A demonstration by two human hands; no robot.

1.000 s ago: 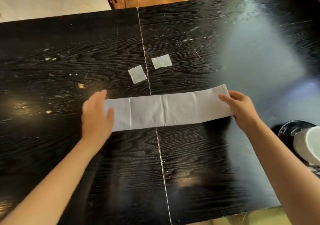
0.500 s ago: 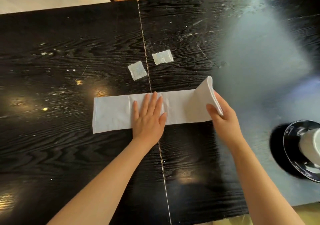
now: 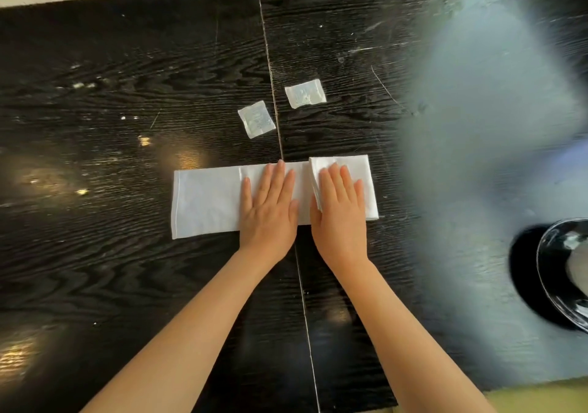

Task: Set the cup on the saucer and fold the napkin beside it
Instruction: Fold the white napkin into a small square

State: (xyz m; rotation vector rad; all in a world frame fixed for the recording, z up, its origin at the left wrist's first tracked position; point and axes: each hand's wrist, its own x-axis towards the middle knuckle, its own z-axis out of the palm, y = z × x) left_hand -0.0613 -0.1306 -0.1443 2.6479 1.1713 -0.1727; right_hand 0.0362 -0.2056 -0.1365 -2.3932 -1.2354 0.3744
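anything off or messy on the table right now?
Two small clear packets lie loose and askew just beyond the napkin, unrelated to the place setting. The black table is scratched and flecked. The napkin itself lies flat under both hands; nothing spilled.

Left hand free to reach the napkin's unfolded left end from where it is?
Probably yes. The left hand lies flat on the middle of the napkin, and the strip to its left lies flat with nothing on it or beside it. The right hand presses the folded right end, clear of that path.
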